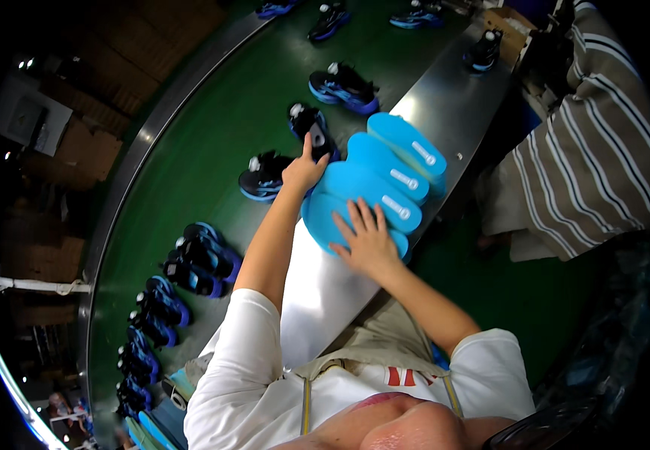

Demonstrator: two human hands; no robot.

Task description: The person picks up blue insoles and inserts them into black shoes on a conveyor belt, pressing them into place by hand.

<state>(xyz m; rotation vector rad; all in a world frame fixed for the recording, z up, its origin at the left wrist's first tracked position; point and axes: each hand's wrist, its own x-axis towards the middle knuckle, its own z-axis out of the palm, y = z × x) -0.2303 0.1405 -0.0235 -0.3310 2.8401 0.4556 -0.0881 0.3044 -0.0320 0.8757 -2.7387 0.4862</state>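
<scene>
Bright blue insoles (359, 187) lie in several fanned stacks on a metal ledge (306, 292) in front of me. My right hand (370, 244) rests on the nearest stack, its fingers spread and nothing gripped. My left hand (306, 171) reaches to a black and blue sneaker (306, 118) just beyond the insoles. Its index finger stretches out at the shoe's opening, while the other fingers are partly bent. Whether that fingertip touches the shoe's inside cannot be told. Another black and blue sneaker (259, 180) stands just left of this hand.
A green conveyor belt (190, 157) with a metal rim curves along my left, carrying several sneakers (201, 259). More sneakers (344, 86) stand farther ahead. A person in striped clothing (565, 165) is at the right. A cardboard box (509, 34) sits at the ledge's far end.
</scene>
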